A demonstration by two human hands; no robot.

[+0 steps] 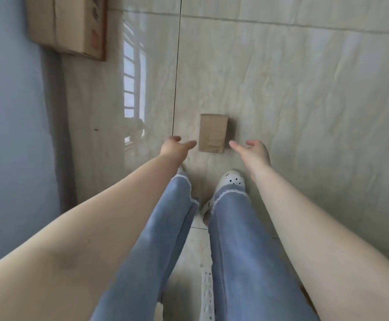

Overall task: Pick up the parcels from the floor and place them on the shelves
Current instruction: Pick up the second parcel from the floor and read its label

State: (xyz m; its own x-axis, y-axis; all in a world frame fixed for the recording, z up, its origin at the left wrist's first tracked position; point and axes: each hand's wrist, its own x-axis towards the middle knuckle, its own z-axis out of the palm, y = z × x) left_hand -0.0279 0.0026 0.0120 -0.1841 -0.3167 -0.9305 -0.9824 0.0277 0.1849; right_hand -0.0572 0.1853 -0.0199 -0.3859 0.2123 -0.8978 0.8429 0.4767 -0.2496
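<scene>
- The fingers (190, 144) of the left hand (177, 147) are spreading wide and holding nothing, hovering just left of the small parcel (213, 133).
- The right hand (253, 150) is mirroring it just right of the parcel, fingers wide, also empty; neither is touching the cardboard.
- The parcel is lying flat on the tiled floor (304, 89), just ahead of the person's white shoe (233, 179).
- One larger cardboard box (68, 24) is sitting well beyond the parcel to the far left, against the blue wall (10, 112).
- Judging progress: this pickup is only beginning, since the parcel is not yet gripped, and no shelves are showing, so placing is remaining.
- Count: one small parcel, one larger box, two hands.
</scene>
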